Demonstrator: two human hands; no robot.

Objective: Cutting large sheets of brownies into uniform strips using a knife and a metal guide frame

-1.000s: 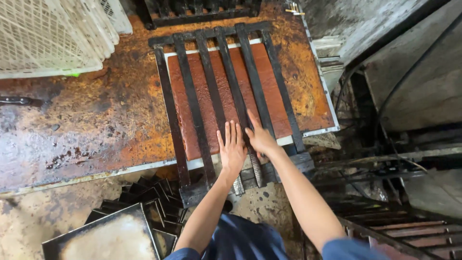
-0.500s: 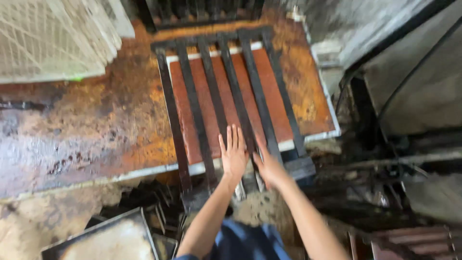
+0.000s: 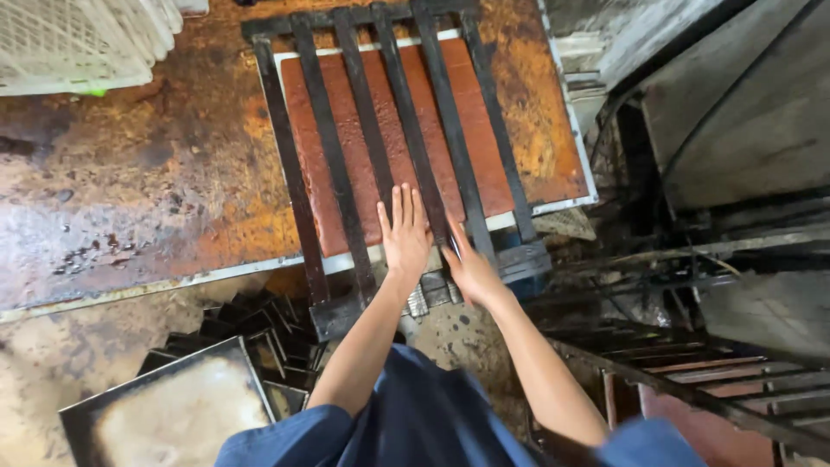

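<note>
Right hand [image 3: 471, 268] slid back to rack [image 3: 389, 147] near edge.

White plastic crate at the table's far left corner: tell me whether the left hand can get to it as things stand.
Probably not without stepping sideways. The left hand lies flat on the black metal slatted rack; the white plastic crate sits across the rusty metal table, though nothing blocks the way.
</note>
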